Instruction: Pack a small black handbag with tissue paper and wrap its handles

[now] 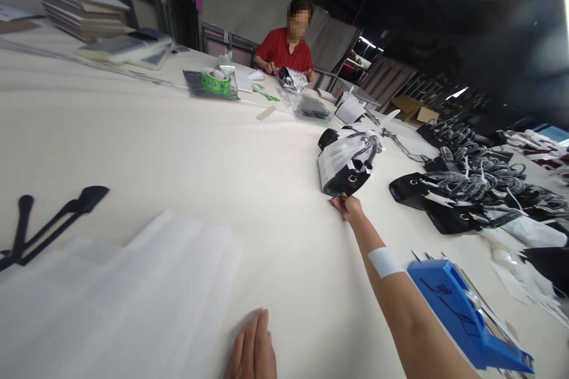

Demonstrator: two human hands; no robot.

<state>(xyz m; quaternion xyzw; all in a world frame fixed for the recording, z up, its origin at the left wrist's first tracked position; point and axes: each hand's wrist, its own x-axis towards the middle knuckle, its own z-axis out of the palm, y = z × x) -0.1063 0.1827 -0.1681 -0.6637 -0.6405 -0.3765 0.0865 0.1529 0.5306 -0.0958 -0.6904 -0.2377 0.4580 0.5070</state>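
My right hand (347, 207) is stretched far out across the cream table (178, 148), fingertips touching the near edge of a black bag (344, 174) stuffed with white paper and wrapped straps. Its fingers look curled at the bag's edge. A white band circles that forearm. My left hand (253, 348) lies flat on the table at the bottom edge, fingers together and extended, next to a stack of translucent white tissue sheets (120, 302).
Several more black bags (448, 201) with grey cords lie at right. A blue plastic box (462, 314) sits by my right forearm. Black straps (53, 219) lie at left. A person in a red shirt (287, 50) works at the far side, near a green tape roll (216, 80).
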